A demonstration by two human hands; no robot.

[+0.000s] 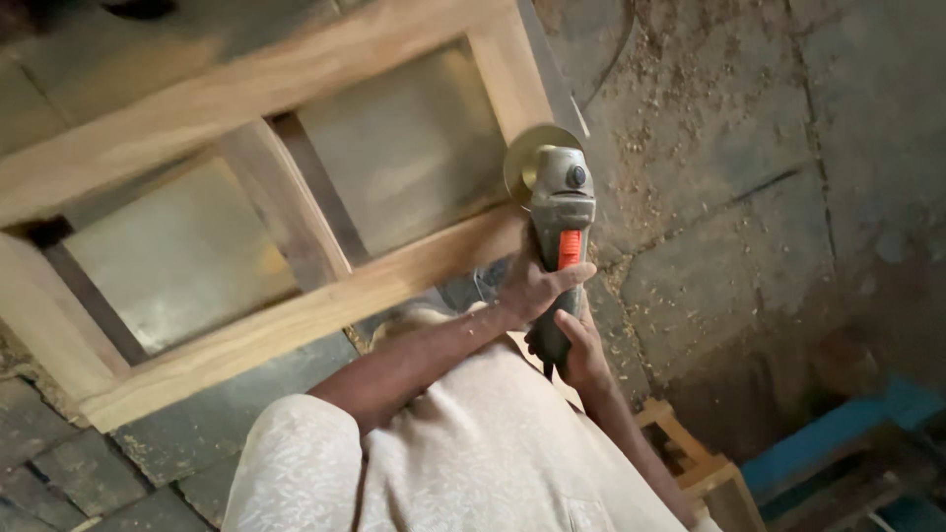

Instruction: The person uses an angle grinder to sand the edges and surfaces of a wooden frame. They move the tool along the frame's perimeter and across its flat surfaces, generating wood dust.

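Note:
Both my hands hold a grey angle grinder (pixel 560 212) with an orange switch. My left hand (pixel 532 286) wraps the body just below the switch. Lower down, my right hand (pixel 581 350) grips the tail end of the handle. The grinder's round sanding disc (pixel 527 158) sits against the right end of a pale wooden frame (pixel 296 315), close to where its near rail meets the end rail. The frame lies flat and has rails and a cross piece (pixel 281 207) that leave open panels. My patterned light garment fills the bottom middle of the view.
The frame rests on a stone-slab floor (pixel 739 197) strewn with sawdust and shavings. A small wooden frame piece (pixel 690 458) lies near my right forearm. A blue object (pixel 847 424) sits at the bottom right beside dark clutter.

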